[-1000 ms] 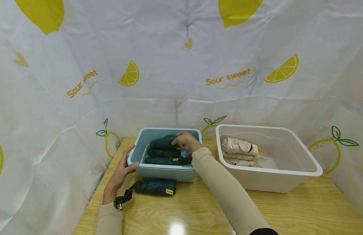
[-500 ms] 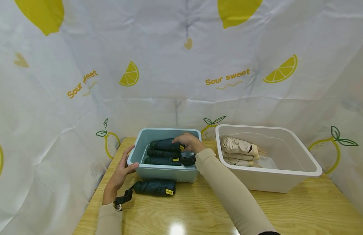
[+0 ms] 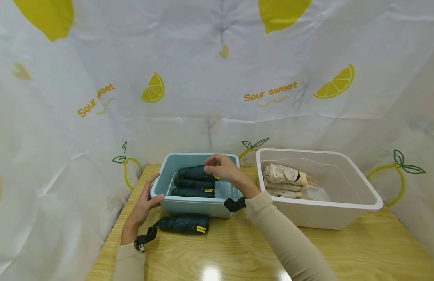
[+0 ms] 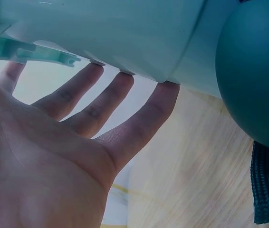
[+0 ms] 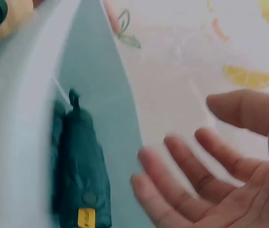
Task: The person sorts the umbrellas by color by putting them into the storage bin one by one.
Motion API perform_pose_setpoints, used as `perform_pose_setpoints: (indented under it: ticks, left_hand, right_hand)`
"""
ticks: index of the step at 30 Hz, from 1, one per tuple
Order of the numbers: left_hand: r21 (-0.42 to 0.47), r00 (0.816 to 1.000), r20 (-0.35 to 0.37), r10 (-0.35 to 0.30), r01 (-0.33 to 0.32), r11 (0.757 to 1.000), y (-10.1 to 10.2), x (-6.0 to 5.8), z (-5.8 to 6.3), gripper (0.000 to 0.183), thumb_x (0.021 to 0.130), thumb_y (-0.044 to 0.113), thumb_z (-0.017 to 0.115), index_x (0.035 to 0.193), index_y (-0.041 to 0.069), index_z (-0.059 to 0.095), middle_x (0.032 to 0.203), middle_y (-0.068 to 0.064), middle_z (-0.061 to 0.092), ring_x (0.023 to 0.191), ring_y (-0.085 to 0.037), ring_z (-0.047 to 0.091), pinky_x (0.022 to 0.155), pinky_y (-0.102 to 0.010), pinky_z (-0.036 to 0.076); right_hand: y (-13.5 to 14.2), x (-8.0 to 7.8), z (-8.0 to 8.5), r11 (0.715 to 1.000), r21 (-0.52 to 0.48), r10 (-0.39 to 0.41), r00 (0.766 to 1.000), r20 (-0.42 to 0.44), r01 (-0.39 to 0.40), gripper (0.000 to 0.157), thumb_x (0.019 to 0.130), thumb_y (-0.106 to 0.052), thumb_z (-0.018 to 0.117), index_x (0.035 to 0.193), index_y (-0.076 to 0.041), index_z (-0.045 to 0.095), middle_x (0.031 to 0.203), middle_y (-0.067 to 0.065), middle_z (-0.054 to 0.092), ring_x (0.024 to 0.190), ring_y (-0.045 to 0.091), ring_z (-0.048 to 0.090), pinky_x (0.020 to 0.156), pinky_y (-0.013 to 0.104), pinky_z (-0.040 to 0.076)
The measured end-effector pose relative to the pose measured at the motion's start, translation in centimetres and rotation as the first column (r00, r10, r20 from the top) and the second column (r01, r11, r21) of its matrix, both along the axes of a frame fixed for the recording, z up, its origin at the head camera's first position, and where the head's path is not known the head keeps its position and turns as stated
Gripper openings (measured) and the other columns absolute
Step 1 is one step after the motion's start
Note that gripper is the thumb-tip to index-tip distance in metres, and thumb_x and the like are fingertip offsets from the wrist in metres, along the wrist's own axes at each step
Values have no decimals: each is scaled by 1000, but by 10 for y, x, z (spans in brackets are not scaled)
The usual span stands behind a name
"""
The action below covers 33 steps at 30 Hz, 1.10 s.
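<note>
Three folded dark teal umbrellas (image 3: 190, 172) lie side by side in the light blue bin (image 3: 199, 207). My right hand (image 3: 226, 170) is raised over the bin's right side with spread fingers and holds nothing. In the right wrist view, an umbrella with a yellow tag (image 5: 84, 166) lies to the left of this hand. My left hand (image 3: 142, 207) braces the bin's left front corner. Its straight fingertips touch the wall in the left wrist view, where the hand (image 4: 53, 156) shows palm up. Another teal umbrella (image 3: 183, 224) lies on the table just before the bin.
A larger white bin (image 3: 308, 212) stands to the right, with several folded beige umbrellas (image 3: 283, 175) at its left end. Both bins rest on a wooden table (image 3: 238, 253). A lemon-print curtain (image 3: 203, 97) hangs close behind them.
My right hand has let go of the rearmost umbrella and risen up and to the right. That umbrella stays in the blue bin. The left hand keeps its place.
</note>
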State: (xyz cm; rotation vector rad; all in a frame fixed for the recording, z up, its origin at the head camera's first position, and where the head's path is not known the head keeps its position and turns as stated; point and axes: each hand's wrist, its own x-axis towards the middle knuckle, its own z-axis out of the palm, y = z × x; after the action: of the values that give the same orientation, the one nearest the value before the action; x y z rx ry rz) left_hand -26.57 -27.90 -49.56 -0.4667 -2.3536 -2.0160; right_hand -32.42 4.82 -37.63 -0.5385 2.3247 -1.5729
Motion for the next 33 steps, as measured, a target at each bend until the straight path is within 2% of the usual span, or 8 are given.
perform_pose_setpoints:
  ticks: [4, 8, 14, 17, 21, 25, 28, 33]
  left_hand:
    - [-1, 1000, -8, -12, 12, 1000, -2, 0, 0, 77, 102, 12, 53, 165, 26, 12, 159, -26, 28, 128, -36, 54, 90, -35, 55]
    - [2, 1000, -12, -12, 12, 1000, -5, -1, -2, 76, 102, 11, 51, 165, 26, 12, 156, -27, 30, 123, -27, 59, 89, -34, 55]
    - [6, 1000, -16, -19, 19, 1000, -4, -1, -2, 75, 102, 10, 50, 165, 26, 12, 153, -30, 31, 117, -20, 61, 89, -35, 55]
    - [7, 1000, -18, -24, 24, 1000, -3, -1, -2, 75, 102, 10, 50, 165, 25, 12, 153, -30, 31, 115, -15, 61, 88, -36, 55]
    - [5, 1000, -15, -24, 24, 1000, -2, -1, -1, 76, 102, 10, 51, 165, 25, 12, 153, -31, 31, 114, -11, 61, 88, -36, 55]
    - [4, 1000, -11, -18, 18, 1000, -2, -2, -1, 76, 102, 10, 51, 165, 24, 12, 155, -30, 31, 119, -19, 60, 88, -36, 55]
    - [1, 1000, -9, -16, 16, 1000, -3, -2, -2, 76, 102, 11, 51, 165, 25, 12, 156, -29, 29, 123, -25, 59, 89, -36, 55]
    - [0, 1000, -8, -17, 17, 1000, -2, -2, -2, 76, 102, 12, 52, 165, 25, 12, 158, -27, 28, 125, -26, 58, 90, -38, 54]
  right_hand:
    - [-1, 25, -7, 990, -95, 93, 986, -142, -107, 27, 102, -17, 62, 127, -6, 63, 120, 15, 65, 105, 32, 66, 91, 38, 56]
    - [-9, 51, -18, 968, -125, 178, 944, -277, -219, 22, 101, -13, 64, 122, -5, 65, 116, 15, 67, 102, 29, 67, 90, 37, 57]
    - [-13, 88, -35, 936, -69, 296, 880, -371, -344, 19, 100, -16, 66, 118, -9, 66, 116, 12, 69, 104, 12, 67, 92, 31, 56]
    - [-12, 101, -46, 925, -23, 340, 853, -397, -380, 19, 100, -15, 67, 118, -10, 66, 115, 12, 70, 102, 12, 68, 90, 31, 57]
    - [-10, 110, -67, 932, 88, 355, 839, -412, -351, 23, 98, -13, 69, 120, -10, 66, 117, 8, 70, 104, 20, 69, 92, 30, 56]
    - [-9, 111, -89, 932, 247, 351, 822, -448, -264, 27, 96, -12, 71, 123, -11, 65, 123, 2, 67, 114, 19, 65, 100, 31, 52]
    - [-8, 112, -102, 911, 362, 360, 806, -469, -196, 33, 95, -13, 72, 127, -13, 65, 131, 2, 63, 124, 19, 59, 106, 36, 48]
    - [-9, 114, -118, 867, 483, 372, 807, -459, -125, 47, 95, -17, 71, 140, -15, 59, 145, 7, 55, 134, 27, 51, 110, 43, 46]
